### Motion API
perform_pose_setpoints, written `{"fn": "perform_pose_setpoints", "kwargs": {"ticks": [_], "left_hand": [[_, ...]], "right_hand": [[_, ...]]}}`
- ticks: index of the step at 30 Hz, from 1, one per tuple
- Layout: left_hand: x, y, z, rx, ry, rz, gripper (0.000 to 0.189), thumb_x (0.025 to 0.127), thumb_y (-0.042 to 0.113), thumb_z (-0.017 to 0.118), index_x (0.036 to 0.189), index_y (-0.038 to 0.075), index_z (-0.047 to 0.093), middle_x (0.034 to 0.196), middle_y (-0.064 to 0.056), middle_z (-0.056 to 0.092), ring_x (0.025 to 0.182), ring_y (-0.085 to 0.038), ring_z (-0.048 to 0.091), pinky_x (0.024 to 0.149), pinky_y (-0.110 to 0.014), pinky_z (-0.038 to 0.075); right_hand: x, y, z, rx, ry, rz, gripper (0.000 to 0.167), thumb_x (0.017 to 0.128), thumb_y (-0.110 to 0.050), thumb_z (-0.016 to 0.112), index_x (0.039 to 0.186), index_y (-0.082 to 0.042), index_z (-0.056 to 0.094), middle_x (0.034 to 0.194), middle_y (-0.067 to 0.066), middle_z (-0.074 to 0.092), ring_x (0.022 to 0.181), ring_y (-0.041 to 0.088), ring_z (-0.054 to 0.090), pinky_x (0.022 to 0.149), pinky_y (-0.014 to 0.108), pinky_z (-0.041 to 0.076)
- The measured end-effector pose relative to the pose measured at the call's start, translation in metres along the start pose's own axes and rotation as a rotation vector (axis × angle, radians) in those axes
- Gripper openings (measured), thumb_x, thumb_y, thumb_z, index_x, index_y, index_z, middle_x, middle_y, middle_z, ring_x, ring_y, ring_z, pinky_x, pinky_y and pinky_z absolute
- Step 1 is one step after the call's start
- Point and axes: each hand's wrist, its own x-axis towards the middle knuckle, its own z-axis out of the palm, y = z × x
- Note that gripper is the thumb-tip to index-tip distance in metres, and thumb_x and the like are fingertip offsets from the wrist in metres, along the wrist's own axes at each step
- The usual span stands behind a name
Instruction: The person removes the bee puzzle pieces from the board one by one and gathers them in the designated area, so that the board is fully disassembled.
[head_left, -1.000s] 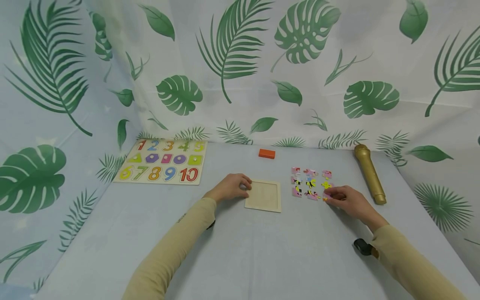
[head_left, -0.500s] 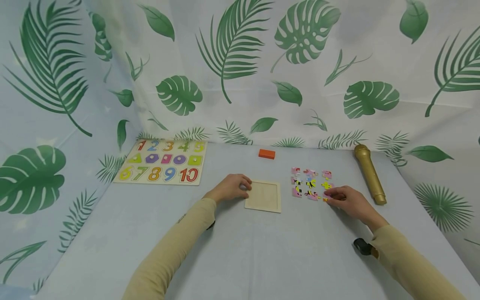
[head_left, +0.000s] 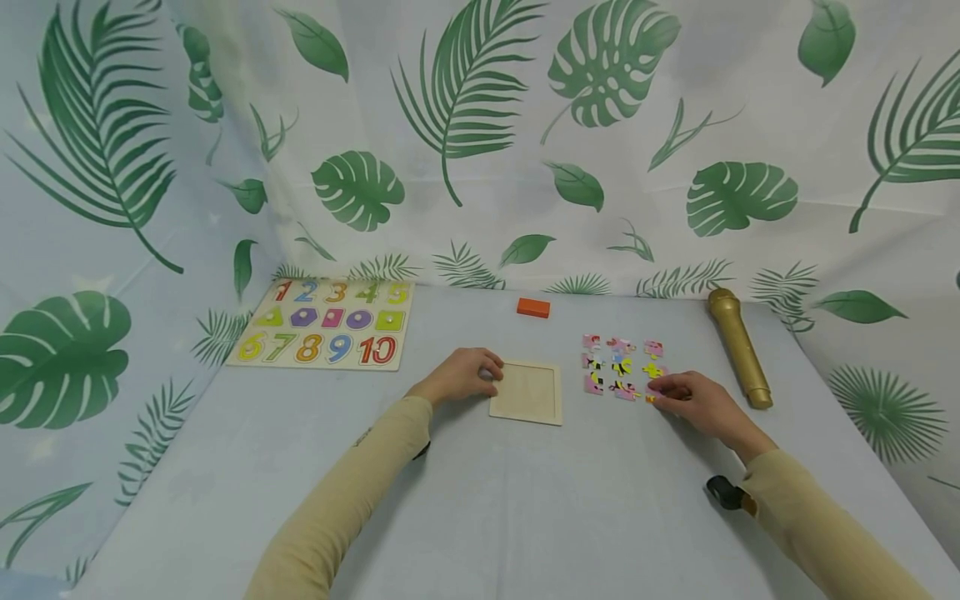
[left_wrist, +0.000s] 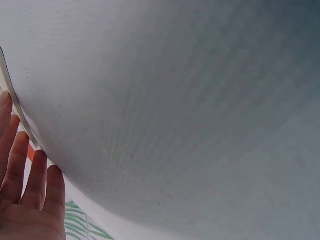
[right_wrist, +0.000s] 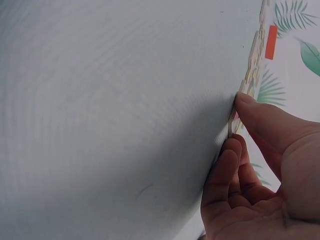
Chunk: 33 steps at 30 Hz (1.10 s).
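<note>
At the middle of the table in the head view lies a shallow square wooden puzzle tray (head_left: 527,392), its recess bare. My left hand (head_left: 461,375) touches the tray's left edge with thumb and fingertips; the left wrist view shows straight fingers (left_wrist: 35,180) along that edge. To the right, several pink and yellow jigsaw pieces (head_left: 621,365) are laid out in spaced rows. My right hand (head_left: 697,404) pinches the nearest right puzzle piece (right_wrist: 232,125) between thumb and fingers, low at the tabletop, and partly hides it.
A number and shape board (head_left: 309,330) lies at the back left. An orange block (head_left: 533,308) sits behind the tray. A gold microphone-shaped stick (head_left: 740,348) lies right of the right hand. Leaf-print cloth (head_left: 487,225) hangs behind the table.
</note>
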Motion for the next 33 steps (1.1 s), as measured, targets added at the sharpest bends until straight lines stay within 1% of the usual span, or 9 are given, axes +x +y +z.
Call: {"fn": "perform_pose_setpoints", "kwargs": {"ticks": [7, 15, 25, 33], "left_hand": [[-0.0006, 0.0002, -0.0002, 0.008, -0.004, -0.005, 0.024, 0.084, 0.013, 0.078, 0.106, 0.006, 0.074, 0.129, -0.004, 0.062, 0.127, -0.022, 0.051, 0.11, -0.036, 0.037], [0.0, -0.0011, 0.0001, -0.001, -0.008, -0.008, 0.024, 0.084, 0.013, 0.078, 0.106, 0.007, 0.074, 0.13, -0.004, 0.061, 0.127, -0.023, 0.051, 0.11, -0.037, 0.037], [0.0007, -0.0016, 0.0, -0.004, -0.012, -0.021, 0.024, 0.084, 0.013, 0.077, 0.108, 0.007, 0.074, 0.13, -0.004, 0.061, 0.128, -0.022, 0.05, 0.111, -0.037, 0.036], [0.0007, -0.0023, -0.0001, -0.002, -0.012, -0.011, 0.025, 0.085, 0.014, 0.077, 0.109, 0.007, 0.074, 0.131, -0.004, 0.061, 0.128, -0.022, 0.05, 0.111, -0.036, 0.036]], "right_hand": [[0.0003, 0.0007, 0.0, -0.002, -0.005, -0.003, 0.034, 0.092, -0.023, 0.069, 0.119, -0.002, 0.067, 0.112, 0.016, 0.059, 0.098, 0.029, 0.054, 0.082, 0.041, 0.05], [0.0006, 0.001, 0.0, -0.002, -0.009, 0.02, 0.037, 0.092, -0.027, 0.07, 0.12, -0.003, 0.067, 0.112, 0.016, 0.059, 0.099, 0.03, 0.054, 0.081, 0.041, 0.05], [0.0025, 0.0022, -0.0003, 0.003, -0.009, 0.009, 0.037, 0.092, -0.026, 0.069, 0.121, -0.003, 0.066, 0.113, 0.017, 0.059, 0.099, 0.03, 0.053, 0.081, 0.04, 0.049], [0.003, 0.004, -0.0007, 0.013, -0.011, 0.006, 0.038, 0.092, -0.027, 0.069, 0.121, -0.002, 0.066, 0.114, 0.017, 0.06, 0.099, 0.029, 0.053, 0.08, 0.039, 0.049]]}}
